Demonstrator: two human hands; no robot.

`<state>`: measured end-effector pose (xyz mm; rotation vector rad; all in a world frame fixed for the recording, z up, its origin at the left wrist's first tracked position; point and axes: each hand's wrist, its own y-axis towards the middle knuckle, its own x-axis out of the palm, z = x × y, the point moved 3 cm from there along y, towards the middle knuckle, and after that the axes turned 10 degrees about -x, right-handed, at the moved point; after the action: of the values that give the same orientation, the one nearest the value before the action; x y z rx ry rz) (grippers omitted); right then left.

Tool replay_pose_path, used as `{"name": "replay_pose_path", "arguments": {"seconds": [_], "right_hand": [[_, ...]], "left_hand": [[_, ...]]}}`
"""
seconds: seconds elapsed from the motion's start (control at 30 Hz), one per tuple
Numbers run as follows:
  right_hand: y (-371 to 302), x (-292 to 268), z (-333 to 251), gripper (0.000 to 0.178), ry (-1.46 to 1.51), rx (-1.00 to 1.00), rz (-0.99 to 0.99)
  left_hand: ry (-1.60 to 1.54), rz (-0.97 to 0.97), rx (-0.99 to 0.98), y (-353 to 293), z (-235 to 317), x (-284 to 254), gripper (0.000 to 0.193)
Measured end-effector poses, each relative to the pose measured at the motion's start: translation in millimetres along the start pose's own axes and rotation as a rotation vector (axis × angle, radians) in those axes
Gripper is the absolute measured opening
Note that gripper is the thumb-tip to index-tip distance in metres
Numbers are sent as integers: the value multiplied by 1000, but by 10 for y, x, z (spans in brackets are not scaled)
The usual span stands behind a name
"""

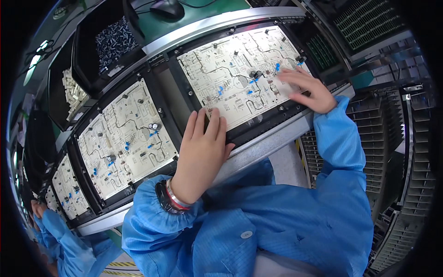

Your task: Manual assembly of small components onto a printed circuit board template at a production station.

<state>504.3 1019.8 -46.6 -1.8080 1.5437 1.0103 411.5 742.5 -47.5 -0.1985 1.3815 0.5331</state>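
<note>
In front of me a pale circuit board (pixel 217 64) lies in a black frame (pixel 258 120) on the metal-edged line. Small blue and black components stand on it, with dark traces printed between them. My left hand (pixel 203 147), palm down with fingers extended, rests at the board's near left corner and holds nothing. Over the board's right part is my right hand (pixel 307 90), its fingers apart and slightly bent near some blue components (pixel 278 67). Whether its fingertips touch the board, I cannot tell. To the left sits a second circuit board (pixel 124 138) in its own frame.
Beyond the frames stand a black bin of small dark parts (pixel 115 44) and a bin of white connectors (pixel 73 94). A black mouse (pixel 167 8) lies on the green surface. Slotted racks (pixel 376 134) are at right. A co-worker's blue sleeve (pixel 69 240) shows at lower left.
</note>
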Motion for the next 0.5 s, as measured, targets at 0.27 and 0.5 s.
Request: {"name": "replay_pose_path", "arguments": {"seconds": [0.27,0.5], "right_hand": [[-52,109,-118,42,-130,-175,-35],[20,20,-149,53,-46,-288,-22]], "left_hand": [[-91,-1,3,121,9,-65,41],[-109,-9,0,150,38,-13,39]]}}
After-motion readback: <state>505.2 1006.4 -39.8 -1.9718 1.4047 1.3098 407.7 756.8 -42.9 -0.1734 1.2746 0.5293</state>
